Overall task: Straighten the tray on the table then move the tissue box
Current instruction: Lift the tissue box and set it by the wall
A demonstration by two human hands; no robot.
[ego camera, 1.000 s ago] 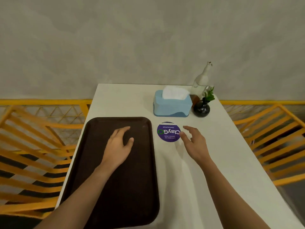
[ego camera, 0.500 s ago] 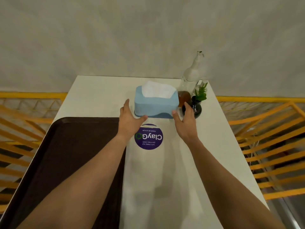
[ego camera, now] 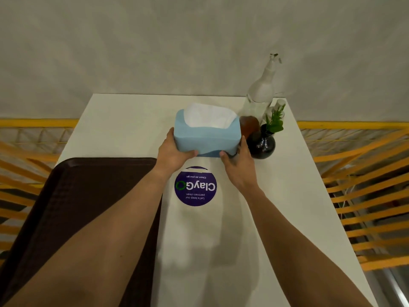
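A light blue tissue box [ego camera: 207,138] with white tissue sticking out of its top is near the far end of the white table [ego camera: 124,129]. My left hand [ego camera: 172,155] grips its left end and my right hand [ego camera: 238,161] grips its right end. The box looks tilted toward me, its front edge lifted. A dark brown tray [ego camera: 73,196] lies on the table's left side, its long edges in line with the table edge; my left forearm crosses over it.
A round purple sticker [ego camera: 195,186] is on the table just in front of the box. Right of the box stand a black vase with a green sprig [ego camera: 262,142], a brown item [ego camera: 249,126] and a clear glass bottle [ego camera: 261,89]. Orange chairs [ego camera: 365,196] flank the table; a grey wall is behind.
My left hand left the tray and both hands reached forward to the tissue box, then closed on its two ends. The box now sits higher and tilted.
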